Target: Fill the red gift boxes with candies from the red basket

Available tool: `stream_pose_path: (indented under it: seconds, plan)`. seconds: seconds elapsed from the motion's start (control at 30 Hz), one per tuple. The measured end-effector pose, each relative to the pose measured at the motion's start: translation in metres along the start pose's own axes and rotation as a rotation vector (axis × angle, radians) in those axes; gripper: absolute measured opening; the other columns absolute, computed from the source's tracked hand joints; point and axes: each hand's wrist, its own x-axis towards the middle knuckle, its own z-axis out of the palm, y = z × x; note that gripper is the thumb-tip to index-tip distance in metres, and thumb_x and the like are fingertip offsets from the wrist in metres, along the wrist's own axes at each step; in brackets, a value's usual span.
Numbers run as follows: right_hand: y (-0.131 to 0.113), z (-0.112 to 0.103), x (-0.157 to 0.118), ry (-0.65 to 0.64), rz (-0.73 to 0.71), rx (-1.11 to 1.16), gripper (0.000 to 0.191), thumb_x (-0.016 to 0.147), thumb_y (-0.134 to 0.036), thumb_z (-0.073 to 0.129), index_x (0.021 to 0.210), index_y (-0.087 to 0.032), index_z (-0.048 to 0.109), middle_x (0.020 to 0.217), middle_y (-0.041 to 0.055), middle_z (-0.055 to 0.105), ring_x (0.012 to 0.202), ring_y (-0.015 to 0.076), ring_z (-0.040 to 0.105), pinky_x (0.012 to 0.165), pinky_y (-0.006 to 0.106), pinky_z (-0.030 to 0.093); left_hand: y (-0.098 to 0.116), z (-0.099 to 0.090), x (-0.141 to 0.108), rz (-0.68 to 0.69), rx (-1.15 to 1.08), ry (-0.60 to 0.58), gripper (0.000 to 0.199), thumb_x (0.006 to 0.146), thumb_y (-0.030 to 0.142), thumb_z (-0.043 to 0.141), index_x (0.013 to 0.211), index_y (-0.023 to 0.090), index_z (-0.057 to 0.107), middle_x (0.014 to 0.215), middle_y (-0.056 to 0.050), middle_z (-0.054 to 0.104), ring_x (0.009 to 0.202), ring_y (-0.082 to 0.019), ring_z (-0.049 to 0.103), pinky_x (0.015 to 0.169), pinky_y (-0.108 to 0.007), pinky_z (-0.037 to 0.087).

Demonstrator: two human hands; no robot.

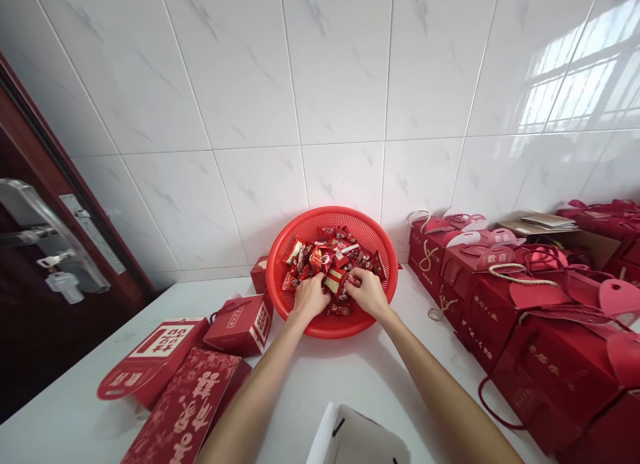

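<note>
Going left to right, our left forearm is awfully near the red boxes, so one careless swing and we're shoving them. Our left hand is down in the sweets inside the basket, fingers curled; dig too hard and some could hop over the rim. Our right hand has bent fingers at a red wrapper, and a loose pinch could drop it. Pulling back wide could have our right forearm knocking the gift boxes.

Stuff we can't make out: left fingertips are buried, so can't tell if they're gripping anything, same for the right. The white box is cut off below, and the far-right boxes run out of view.
</note>
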Motion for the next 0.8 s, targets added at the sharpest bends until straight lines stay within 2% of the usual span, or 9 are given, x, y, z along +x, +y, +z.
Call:
stream_pose_path:
  seconds: [0.13, 0.23, 0.3, 0.37, 0.47, 0.63, 0.8]
  plan:
    - [0.003, 0.003, 0.004, 0.059, 0.064, 0.613, 0.029, 0.069, -0.045, 0.068, 0.074, -0.019, 0.057, 0.070, 0.0009, 0.066, 0.065, 0.0189, 0.065, 0.060, 0.027, 0.046, -0.007, -0.004, -0.003, 0.053, -0.195, 0.024, 0.056, 0.079, 0.015, 0.064, 0.134, 0.021, 0.059, 0.133, -0.007, 0.068, 0.124, -0.023, 0.062, 0.104, -0.031, 0.047]
    - [-0.001, 0.002, 0.002, 0.081, 0.135, 0.815, 0.041, 0.062, -0.052, 0.075, 0.078, -0.020, 0.055, 0.072, 0.0026, 0.069, 0.062, 0.0199, 0.067, 0.059, 0.029, 0.050, -0.011, -0.007, -0.007, 0.055, -0.548, 0.026, 0.060, 0.073, 0.012, 0.067, 0.132, 0.021, 0.062, 0.136, -0.006, 0.066, 0.131, -0.025, 0.057, 0.106, -0.033, 0.048]
    - [-0.006, -0.001, 0.000, 0.086, 0.185, 0.867, 0.045, 0.061, -0.054, 0.077, 0.081, -0.020, 0.055, 0.075, 0.0040, 0.071, 0.061, 0.0203, 0.068, 0.057, 0.030, 0.051, -0.012, -0.008, -0.009, 0.047, -0.784, 0.007, 0.063, 0.070, 0.012, 0.070, 0.132, 0.021, 0.062, 0.139, -0.008, 0.064, 0.134, -0.029, 0.053, 0.105, -0.037, 0.050]
    - [-0.009, -0.004, -0.002, 0.087, 0.217, 0.887, 0.047, 0.062, -0.056, 0.077, 0.083, -0.020, 0.055, 0.076, 0.0049, 0.073, 0.061, 0.0202, 0.068, 0.055, 0.029, 0.051, -0.013, -0.010, -0.012, 0.056, -0.899, -0.015, 0.064, 0.070, 0.014, 0.070, 0.134, 0.021, 0.060, 0.145, -0.008, 0.058, 0.136, -0.029, 0.051, 0.103, -0.037, 0.051]
    - [-0.013, -0.007, -0.004, 0.080, 0.214, 0.898, 0.045, 0.064, -0.055, 0.076, 0.083, -0.020, 0.055, 0.073, 0.0036, 0.072, 0.055, 0.0165, 0.064, 0.052, 0.028, 0.049, -0.012, -0.012, -0.015, 0.077, -0.962, -0.028, 0.063, 0.072, 0.016, 0.068, 0.135, 0.023, 0.059, 0.149, -0.007, 0.055, 0.136, -0.027, 0.051, 0.103, -0.036, 0.052]
    - [-0.019, -0.009, -0.007, 0.069, 0.221, 0.910, 0.039, 0.064, -0.050, 0.075, 0.080, -0.019, 0.057, 0.067, -0.0004, 0.068, 0.050, 0.0111, 0.055, 0.047, 0.023, 0.042, -0.010, -0.015, -0.017, 0.087, -1.060, -0.023, 0.063, 0.071, 0.023, 0.070, 0.133, 0.019, 0.057, 0.139, -0.010, 0.062, 0.136, -0.026, 0.051, 0.106, -0.036, 0.050]
    - [-0.027, -0.009, -0.009, 0.027, 0.274, 0.929, 0.033, 0.058, -0.036, 0.078, 0.077, -0.017, 0.059, 0.069, -0.0008, 0.067, 0.055, 0.0104, 0.056, 0.052, 0.022, 0.044, -0.010, -0.015, -0.017, 0.103, -1.119, 0.036, 0.064, 0.068, 0.025, 0.072, 0.130, 0.018, 0.058, 0.136, -0.011, 0.063, 0.133, -0.026, 0.054, 0.107, -0.037, 0.049]
